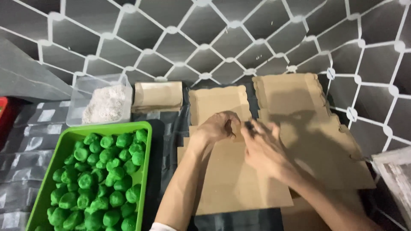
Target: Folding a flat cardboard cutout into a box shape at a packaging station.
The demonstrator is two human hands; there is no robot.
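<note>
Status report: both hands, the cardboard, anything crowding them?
Left hand and right hand meet on flat cardboard sheet; grip unclear, blurred. Green tray of green balls left, apart.

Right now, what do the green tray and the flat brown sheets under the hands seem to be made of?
The green tray looks like smooth moulded plastic, judging by its glossy rim. The brown sheets look like matte cardboard or kraft board: dull, flat, with scalloped cut edges. Both hands touch one sheet.

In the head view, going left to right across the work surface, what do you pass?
Green tray of green balls → left hand → right hand on a flat cardboard sheet → stacked scallop-edged cardboard sheets → whitish wooden frame.
</note>
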